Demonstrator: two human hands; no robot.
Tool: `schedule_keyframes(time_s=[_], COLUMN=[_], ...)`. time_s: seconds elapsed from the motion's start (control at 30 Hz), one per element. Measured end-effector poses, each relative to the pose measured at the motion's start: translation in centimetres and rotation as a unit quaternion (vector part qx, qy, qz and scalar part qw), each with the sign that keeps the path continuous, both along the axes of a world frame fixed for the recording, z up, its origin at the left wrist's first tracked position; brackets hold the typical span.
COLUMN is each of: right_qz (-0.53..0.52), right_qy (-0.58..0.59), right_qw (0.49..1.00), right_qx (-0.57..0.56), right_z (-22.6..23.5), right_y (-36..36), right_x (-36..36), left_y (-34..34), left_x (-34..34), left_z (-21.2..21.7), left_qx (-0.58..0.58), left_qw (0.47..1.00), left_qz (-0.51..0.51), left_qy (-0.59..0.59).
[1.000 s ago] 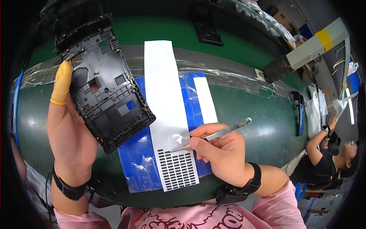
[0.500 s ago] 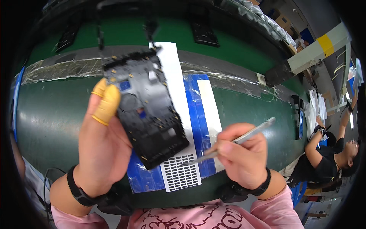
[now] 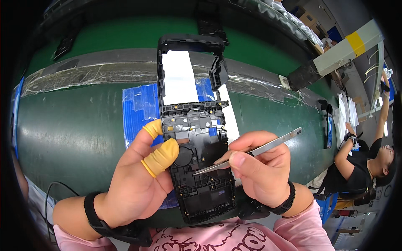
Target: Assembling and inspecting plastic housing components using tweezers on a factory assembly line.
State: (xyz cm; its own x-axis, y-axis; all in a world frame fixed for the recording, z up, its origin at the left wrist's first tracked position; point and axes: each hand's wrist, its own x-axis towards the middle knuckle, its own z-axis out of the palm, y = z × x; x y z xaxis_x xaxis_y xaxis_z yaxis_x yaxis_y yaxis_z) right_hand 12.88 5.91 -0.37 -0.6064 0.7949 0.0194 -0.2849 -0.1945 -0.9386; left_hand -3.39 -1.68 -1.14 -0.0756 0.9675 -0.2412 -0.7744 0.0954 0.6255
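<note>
A long black plastic housing (image 3: pixel 197 146), open-framed at its far end, lies along my left hand (image 3: pixel 138 182). That hand is closed round its left edge, with yellow finger cots on the thumb and a finger. My right hand (image 3: pixel 266 175) pinches metal tweezers (image 3: pixel 270 145), whose tips reach over the lower middle of the housing's inner side. Whether the tips hold anything is too small to tell. A white sheet (image 3: pixel 178 79) shows through the frame opening. The housing hides its near part, where small black labels were visible earlier.
A blue plastic board (image 3: pixel 140 108) lies under the work on the green table (image 3: pixel 75 134). Beyond a taped ledge (image 3: pixel 96 69), dark parts rest on a green surface. A grey post (image 3: pixel 339 54) stands at right, near a person (image 3: pixel 364 167) with one arm raised.
The housing has swung upright and come nearer and right, covering the label grid. The tweezers' tips have moved from the labels to over the housing.
</note>
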Motion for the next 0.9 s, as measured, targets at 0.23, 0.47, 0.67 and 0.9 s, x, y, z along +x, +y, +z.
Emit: schedule_keyframes(time_s=[0.23, 0.47, 0.67, 0.9], right_qz=[0.011, 0.014, 0.009, 0.011], right_qy=[0.001, -0.001, -0.003, -0.012], right_qw=[1.000, 1.000, 1.000, 0.999], right_qx=[0.010, 0.008, 0.018, 0.029], right_z=[-0.24, -0.17, -0.24, -0.25], right_y=[-0.09, -0.06, -0.15, -0.24], right_x=[-0.15, -0.15, -0.10, -0.26], left_y=[-0.20, -0.25, -0.22, -0.28], left_x=[0.01, 0.05, -0.05, 0.04], left_z=[-0.17, -0.20, 0.01, -0.35], left_qx=[0.010, 0.003, 0.017, 0.018], left_qw=[1.000, 1.000, 0.998, 1.000], left_qz=[0.000, 0.007, -0.006, 0.002], left_qy=[0.005, 0.005, -0.061, -0.004])
